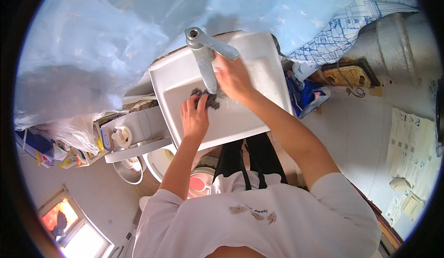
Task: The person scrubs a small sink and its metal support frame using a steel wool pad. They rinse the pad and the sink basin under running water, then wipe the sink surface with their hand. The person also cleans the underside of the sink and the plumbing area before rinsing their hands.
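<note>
A white sink [229,126] lies before me, with a metal faucet [204,63] reaching over its basin. The faucet's lever [222,48] points to the right. My left hand [196,115] rests its fingertips on a crumpled dark grey cloth-like item [211,102] in the basin, just below the spout. To the right of the spout is my right hand [230,79], blurred, with its fingers partly hidden behind the faucet. Whether it holds anything cannot be seen. Wet, shiny marks show on the basin beside it.
A light blue star-patterned curtain [256,8] hangs behind the faucet. Left of the sink stand a toilet tank [145,122] and a plastic bag [76,129]. A blue package [305,95] and a large metal pipe [399,50] are at the right. Below is a bucket [206,164].
</note>
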### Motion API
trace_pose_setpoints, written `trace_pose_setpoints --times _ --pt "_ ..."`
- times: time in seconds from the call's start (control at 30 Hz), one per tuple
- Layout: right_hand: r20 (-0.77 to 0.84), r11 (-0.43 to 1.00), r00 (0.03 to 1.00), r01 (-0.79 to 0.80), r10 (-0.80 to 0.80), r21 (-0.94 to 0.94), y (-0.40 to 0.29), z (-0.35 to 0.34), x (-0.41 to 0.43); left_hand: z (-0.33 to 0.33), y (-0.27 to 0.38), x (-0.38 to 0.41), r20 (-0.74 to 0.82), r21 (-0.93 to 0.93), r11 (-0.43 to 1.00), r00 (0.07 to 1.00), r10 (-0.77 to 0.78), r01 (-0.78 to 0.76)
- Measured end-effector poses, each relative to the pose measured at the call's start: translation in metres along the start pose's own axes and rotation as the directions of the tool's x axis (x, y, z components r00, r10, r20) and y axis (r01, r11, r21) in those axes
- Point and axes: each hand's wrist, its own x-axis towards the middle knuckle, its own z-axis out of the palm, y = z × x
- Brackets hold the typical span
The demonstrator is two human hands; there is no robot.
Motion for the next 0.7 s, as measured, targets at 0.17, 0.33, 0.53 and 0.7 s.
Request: trace_pose_setpoints --times 0.17,0.33,0.53,0.7 --pt "0.087 0.946 0.986 0.161 -0.141 -0.282 0.024 0.014 0.017 0.002 -0.035 -0.036 0.056 0.098 0.995 0.998 -0.041 0.036" --pt "-0.143 0.797 0.987 -0.142 0.071 -0.587 0.082 -0.035 0.004 -0.004 -0.037 -0.046 0.104 0.122 0.990 0.993 0.058 -0.071" --pt "-0.055 0.861 0.996 0.031 -0.069 -0.508 0.042 0.020 0.020 -0.002 -0.034 -0.042 0.122 0.091 0.990 0.988 0.095 -0.107" --pt "-0.036 0.849 0.999 -0.004 -0.017 -0.528 0.087 -0.041 0.015 -0.002 -0.036 -0.044 0.102 0.091 0.991 0.991 0.092 -0.101"
